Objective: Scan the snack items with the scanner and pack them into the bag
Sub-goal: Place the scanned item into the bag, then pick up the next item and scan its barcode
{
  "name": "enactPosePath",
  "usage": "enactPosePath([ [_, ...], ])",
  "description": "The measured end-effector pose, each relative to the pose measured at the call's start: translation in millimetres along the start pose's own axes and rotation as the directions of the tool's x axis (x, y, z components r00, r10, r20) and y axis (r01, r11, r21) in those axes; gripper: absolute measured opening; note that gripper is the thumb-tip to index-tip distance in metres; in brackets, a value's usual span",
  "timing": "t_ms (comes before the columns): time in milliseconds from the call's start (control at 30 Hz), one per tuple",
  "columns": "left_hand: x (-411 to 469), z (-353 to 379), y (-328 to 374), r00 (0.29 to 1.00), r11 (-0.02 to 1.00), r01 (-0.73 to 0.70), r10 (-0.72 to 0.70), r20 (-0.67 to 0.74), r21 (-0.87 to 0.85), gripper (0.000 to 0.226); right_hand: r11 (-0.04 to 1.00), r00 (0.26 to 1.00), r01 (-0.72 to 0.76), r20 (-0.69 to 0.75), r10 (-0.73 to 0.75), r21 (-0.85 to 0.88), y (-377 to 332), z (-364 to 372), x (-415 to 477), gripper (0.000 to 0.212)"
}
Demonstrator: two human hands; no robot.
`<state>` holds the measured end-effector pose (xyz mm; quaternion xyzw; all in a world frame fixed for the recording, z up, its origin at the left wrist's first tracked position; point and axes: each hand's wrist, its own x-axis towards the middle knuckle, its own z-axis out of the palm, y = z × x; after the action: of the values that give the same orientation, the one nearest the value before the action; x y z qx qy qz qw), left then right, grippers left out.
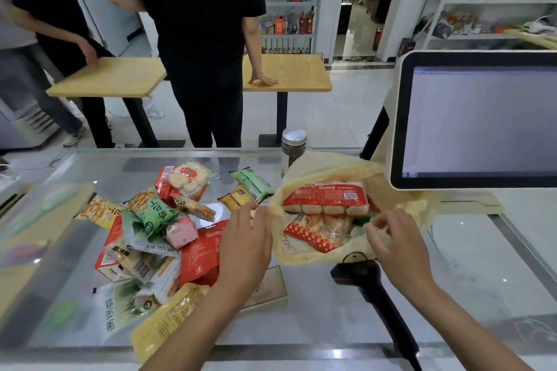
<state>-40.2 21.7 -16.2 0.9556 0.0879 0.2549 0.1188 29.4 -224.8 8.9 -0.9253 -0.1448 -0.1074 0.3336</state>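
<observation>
Our left hand (245, 238) grips the left rim of the pale yellow thin-film plastic bag (328, 164), fingers curled onto the film. Our right hand (398, 245) pinches the near right rim between thumb and bent fingers, and together they spread the bag's mouth on the glass counter top (301, 325). Inside the bag lie a red-and-clear pack of round white rice crackers (327, 199), barcode panel uppermost, and under it a red white-dotted clear packet (315, 236). Just in front of the bag, between our wrists, the black handheld barcode scanner (369, 281) lies unheld. To the left is a loose heap of unpacked snack packets (156, 238), among them a green printed packet (153, 214), a flat red pouch (200, 253) and a yellow pouch (165, 325). We judge the packets light, crinkly and slippery, with brittle contents, so they are best taken by a sealed edge or across the flat faces, unsqueezed. The bag film looks limp and would likely sag shut if a rim were released. The printing is in Chinese characters, largest on the green packet, and we cannot read them reliably. A barcode shows on an orange-red carton (120, 256), and the text on the white-framed monitor (476, 120) at right is illegible
</observation>
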Motion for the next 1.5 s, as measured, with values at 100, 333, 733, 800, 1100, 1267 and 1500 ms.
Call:
enactPosePath([
  [100,-15,-6,9,0.991,0.984,-0.100,0.111,-0.075,0.146,0.029,0.985,0.995,-0.076,0.055,0.085,-0.154,10,-10,-21,0.037],
  [333,-60,-6,-5,0.966,0.910,0.229,-0.256,0.033,0.344,0.063,0.907,0.868,-0.129,0.396,0.298,-0.401,17,-4,-53,0.041],
  [733,-64,-36,0,0.952,0.990,0.073,-0.034,-0.306,0.119,0.031,0.670,0.605,-0.702,0.697,0.385,0.241,-1,14,-50,0.060],
  [800,-68,-37,15,0.922,0.994,-0.044,0.080,-0.379,0.101,0.026,0.658,0.609,-0.711,0.686,0.398,0.249,-1,16,-49,0.061],
  [1100,-142,31,38,0.925,0.955,-0.296,0.295,0.241,-0.032,0.059,0.643,0.613,-0.723,0.662,0.432,0.250,6,13,-45,0.063],
  [1267,-142,21,40,0.916,0.975,-0.221,0.200,0.348,0.021,0.059,0.646,0.608,-0.725,0.664,0.436,0.239,7,14,-41,0.064],
  [1500,-160,10,31,0.906,0.958,-0.285,0.269,0.326,0.001,0.048,0.633,0.585,-0.741,0.680,0.442,0.226,8,15,-39,0.069],
])
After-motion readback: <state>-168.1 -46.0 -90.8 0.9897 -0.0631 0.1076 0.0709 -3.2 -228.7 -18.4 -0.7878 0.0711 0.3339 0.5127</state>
